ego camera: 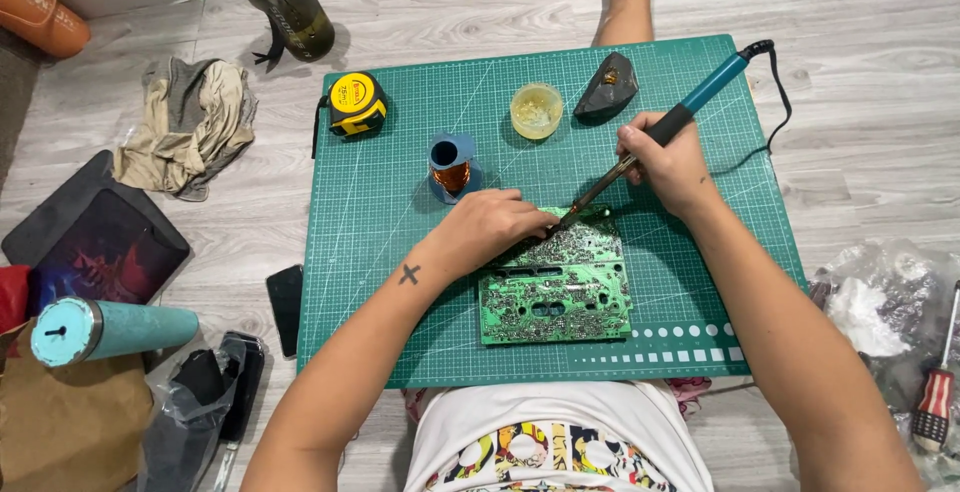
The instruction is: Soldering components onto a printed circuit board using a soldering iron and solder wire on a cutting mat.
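Green solder-speckled circuit board point(556, 290) lies pinned under left hand point(492, 227); right hand point(668, 162) grips teal soldering iron point(672, 124).

The circuit board point(555, 290) is green with silver specks, on a gridded teal mat point(380, 252). At ten o'clock sits a yellow-and-black tape measure point(357, 104); the soldering iron point(660, 132) is teal and black

mat front right: bare cutting mat point(690, 302), open passage
mat rear: tape measure point(357, 104), solder spool point(451, 164), flux jar point(536, 110), tip-cleaner stand point(606, 87) crowd it
mat right edge: iron's cord point(778, 102) trails across

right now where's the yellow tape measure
In the head view the yellow tape measure lies at the far left corner of the green cutting mat, left of the small blue spool and beyond the left hand.
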